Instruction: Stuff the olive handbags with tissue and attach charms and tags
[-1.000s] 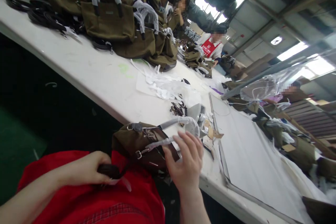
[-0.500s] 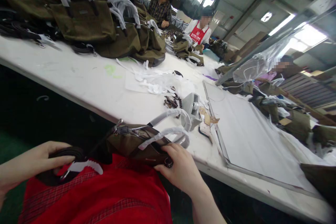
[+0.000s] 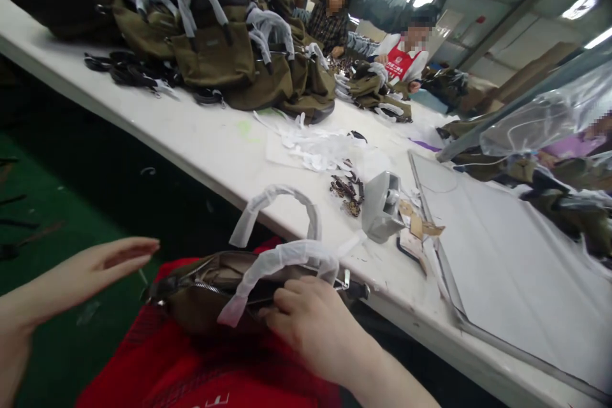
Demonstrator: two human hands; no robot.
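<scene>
An olive-green handbag (image 3: 201,313) rests on my lap against a red apron (image 3: 205,379), its zipped top gaping and the pale lining showing. Two handles, wrapped in white film, arch above it; the nearer handle (image 3: 272,261) crosses the opening. My right hand (image 3: 310,322) has its fingers curled over the bag's near top edge, under that handle; the fingertips are partly hidden. Just off the bag's left end is my left hand (image 3: 112,264), fingers stretched out and holding nothing visible.
A white table (image 3: 191,134) runs diagonally past the bag. On it are a grey tape dispenser (image 3: 382,207), small leopard-patterned pieces (image 3: 347,194), white scraps (image 3: 310,143), black straps (image 3: 127,70) and piled olive bags (image 3: 215,57). Co-workers sit beyond. A metal post (image 3: 492,111) stands right.
My left hand has let go of the coiled black strap, which no longer shows. The bag has turned and its opening faces up more. My right hand has shifted along its edge.
</scene>
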